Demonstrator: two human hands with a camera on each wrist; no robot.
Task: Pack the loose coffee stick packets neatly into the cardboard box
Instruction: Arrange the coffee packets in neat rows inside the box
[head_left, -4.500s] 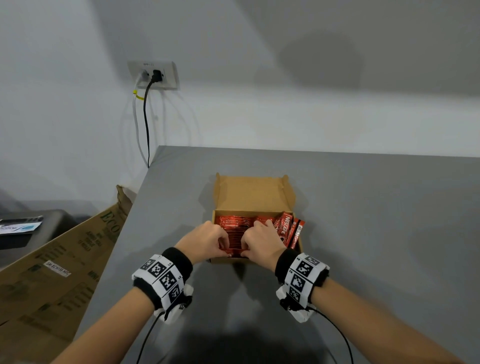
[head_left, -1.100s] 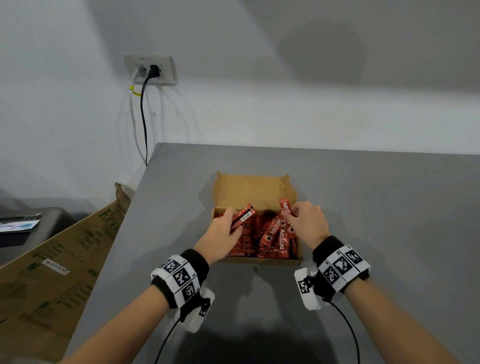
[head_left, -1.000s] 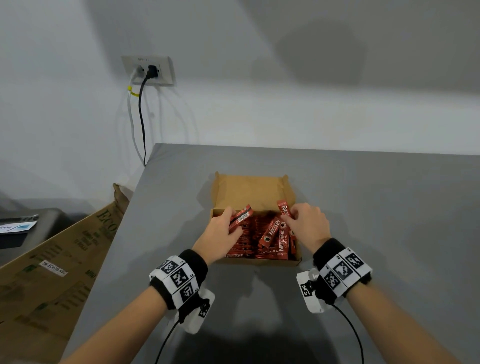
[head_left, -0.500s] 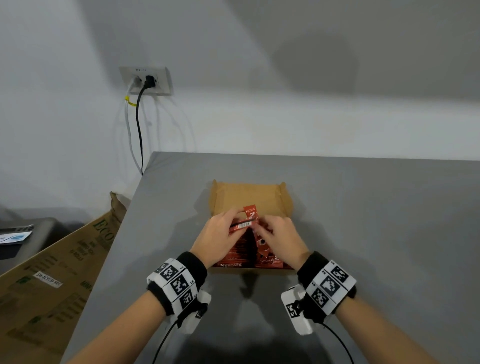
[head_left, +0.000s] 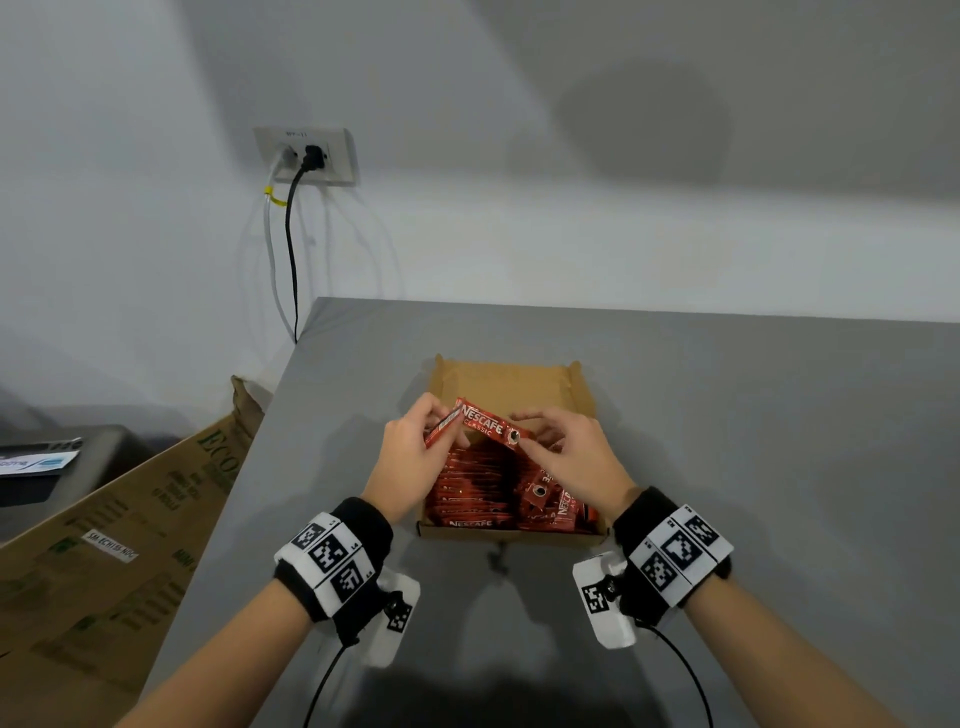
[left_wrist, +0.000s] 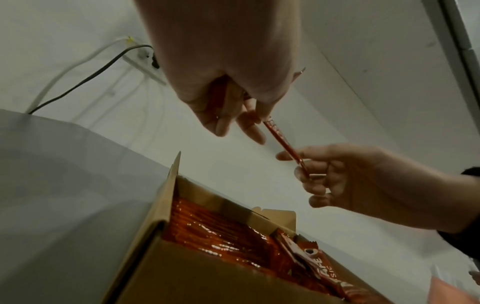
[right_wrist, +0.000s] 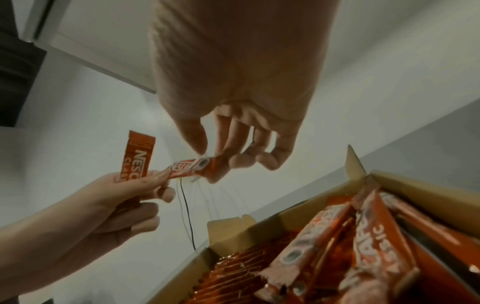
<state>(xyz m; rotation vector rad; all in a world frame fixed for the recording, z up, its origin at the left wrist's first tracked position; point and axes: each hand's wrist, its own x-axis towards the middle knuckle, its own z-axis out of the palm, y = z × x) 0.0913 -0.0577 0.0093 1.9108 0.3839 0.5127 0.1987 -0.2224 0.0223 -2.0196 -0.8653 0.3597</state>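
An open cardboard box (head_left: 511, 536) sits on the grey table (head_left: 753, 467), holding several red coffee stick packets (head_left: 478, 486); those on its left lie in a neat row, while a few on its right (head_left: 550, 501) lie askew. Above the box, my right hand (head_left: 522, 439) pinches one end of a red packet (head_left: 485, 425) between thumb and fingers (right_wrist: 223, 148). My left hand (head_left: 434, 422) grips a second packet (right_wrist: 137, 158), and its fingers touch the other end of the first packet (right_wrist: 187, 165). In the left wrist view that packet (left_wrist: 283, 144) shows edge-on between both hands.
A large brown carton (head_left: 104, 545) leans beside the table's left edge. On the wall behind, an outlet (head_left: 306, 156) has cables hanging down. Bare grey tabletop surrounds the box on all sides.
Earlier my hands were apart at the box's sides, each with a packet. They have come together over the middle and risen, and the right hand's packet now spans between them.
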